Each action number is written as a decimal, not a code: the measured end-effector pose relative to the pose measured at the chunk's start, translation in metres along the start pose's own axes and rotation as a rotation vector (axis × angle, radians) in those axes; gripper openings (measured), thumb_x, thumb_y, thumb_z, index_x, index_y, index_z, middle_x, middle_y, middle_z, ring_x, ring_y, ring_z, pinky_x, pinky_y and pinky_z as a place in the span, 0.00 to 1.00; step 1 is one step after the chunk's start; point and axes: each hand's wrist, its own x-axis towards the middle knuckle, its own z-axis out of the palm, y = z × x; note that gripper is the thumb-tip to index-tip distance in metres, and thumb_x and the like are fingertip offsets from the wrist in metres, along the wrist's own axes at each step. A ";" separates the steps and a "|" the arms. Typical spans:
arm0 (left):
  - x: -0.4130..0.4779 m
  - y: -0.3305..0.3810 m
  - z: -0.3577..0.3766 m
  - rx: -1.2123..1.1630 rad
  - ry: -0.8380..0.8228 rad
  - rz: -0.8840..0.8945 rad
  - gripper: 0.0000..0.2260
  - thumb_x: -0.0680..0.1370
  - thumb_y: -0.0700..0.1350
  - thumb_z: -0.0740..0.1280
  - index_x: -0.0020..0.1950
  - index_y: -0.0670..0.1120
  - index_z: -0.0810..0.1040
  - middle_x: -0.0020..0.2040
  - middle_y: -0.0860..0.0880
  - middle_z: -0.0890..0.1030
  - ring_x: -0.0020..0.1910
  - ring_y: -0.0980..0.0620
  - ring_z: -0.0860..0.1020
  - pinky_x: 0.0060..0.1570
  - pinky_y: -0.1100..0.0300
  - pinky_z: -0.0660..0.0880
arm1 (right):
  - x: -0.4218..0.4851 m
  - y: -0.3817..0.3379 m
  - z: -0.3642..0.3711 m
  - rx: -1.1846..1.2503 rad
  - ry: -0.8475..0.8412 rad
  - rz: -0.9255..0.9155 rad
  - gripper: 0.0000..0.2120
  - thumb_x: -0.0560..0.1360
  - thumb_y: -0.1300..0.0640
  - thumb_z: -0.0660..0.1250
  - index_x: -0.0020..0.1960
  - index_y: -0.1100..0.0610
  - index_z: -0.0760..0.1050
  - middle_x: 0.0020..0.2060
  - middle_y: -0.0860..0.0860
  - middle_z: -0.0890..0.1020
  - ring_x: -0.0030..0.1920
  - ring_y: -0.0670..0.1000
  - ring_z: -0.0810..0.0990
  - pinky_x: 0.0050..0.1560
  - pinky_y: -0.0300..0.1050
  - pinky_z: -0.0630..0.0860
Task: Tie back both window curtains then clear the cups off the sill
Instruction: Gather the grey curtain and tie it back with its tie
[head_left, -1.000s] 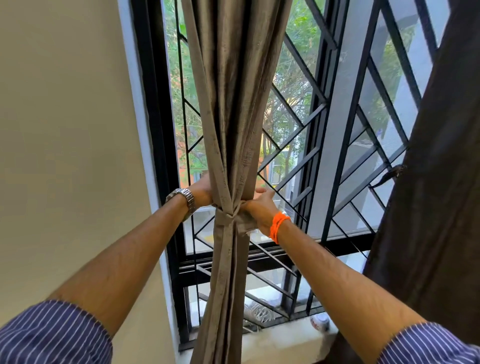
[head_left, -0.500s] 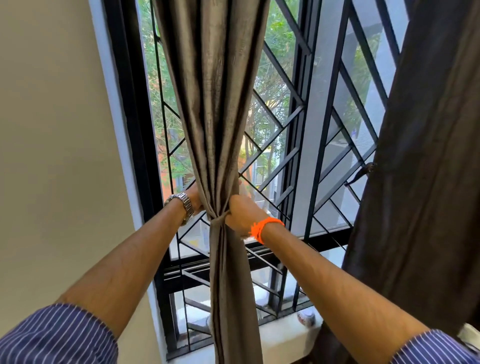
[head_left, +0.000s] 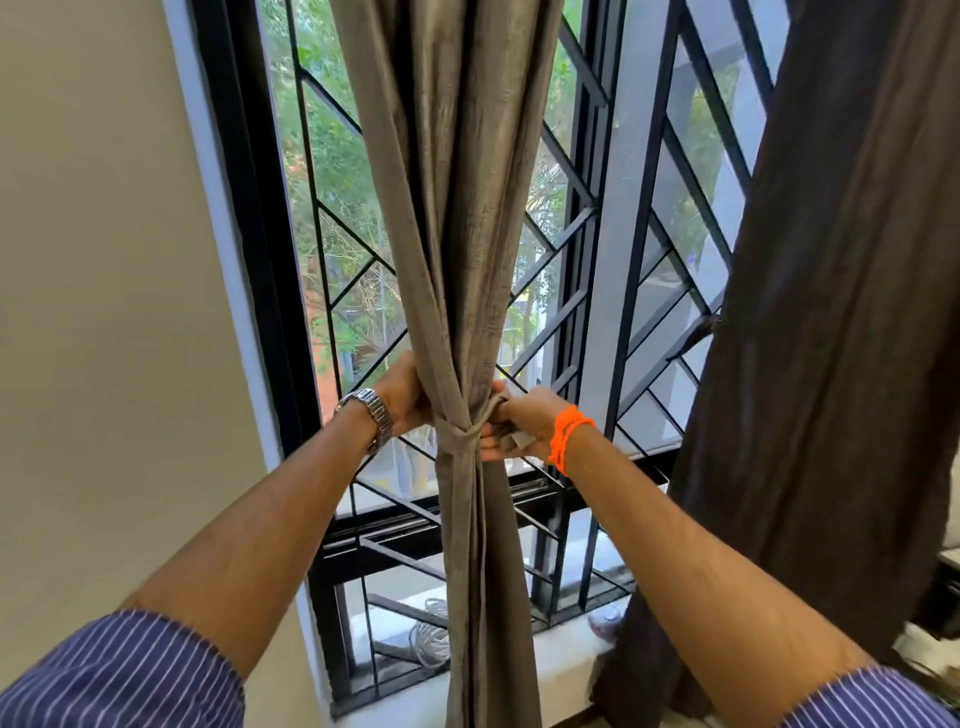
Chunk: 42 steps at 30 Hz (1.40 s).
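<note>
Taupe soft-fabric gathered curtain (head_left: 457, 234) hangs centre, cinched by matching fabric tie band (head_left: 465, 431). Left hand (head_left: 405, 397) clenched on bundle at 9 o'clock; right hand (head_left: 519, 423) grasping band tail at 3. Judged limp, light, slippery; grip band ends close by knot.

Sill (head_left: 566, 657): white ledge beneath the window grille.
On it: a cup (head_left: 605, 623), partly hidden by the dark curtain (head_left: 831, 338).
</note>
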 end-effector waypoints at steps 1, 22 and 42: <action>0.000 0.000 0.000 0.051 0.039 0.011 0.21 0.84 0.52 0.50 0.53 0.40 0.78 0.45 0.43 0.85 0.43 0.47 0.85 0.45 0.53 0.82 | 0.004 0.002 0.001 -0.097 0.075 -0.061 0.10 0.81 0.62 0.60 0.43 0.57 0.76 0.27 0.58 0.81 0.31 0.56 0.82 0.42 0.59 0.83; -0.053 -0.030 -0.014 0.654 0.997 0.652 0.12 0.80 0.41 0.59 0.37 0.45 0.75 0.28 0.47 0.74 0.26 0.51 0.70 0.28 0.56 0.68 | -0.013 0.015 0.053 -0.647 0.835 -0.618 0.13 0.72 0.46 0.68 0.40 0.55 0.73 0.37 0.55 0.82 0.40 0.60 0.80 0.37 0.46 0.70; -0.044 -0.030 0.004 1.399 0.541 0.682 0.11 0.70 0.32 0.64 0.48 0.41 0.82 0.39 0.41 0.83 0.38 0.40 0.80 0.39 0.52 0.77 | -0.024 0.031 0.015 -0.768 0.388 -1.176 0.09 0.71 0.59 0.72 0.44 0.60 0.73 0.36 0.53 0.78 0.35 0.51 0.74 0.35 0.45 0.75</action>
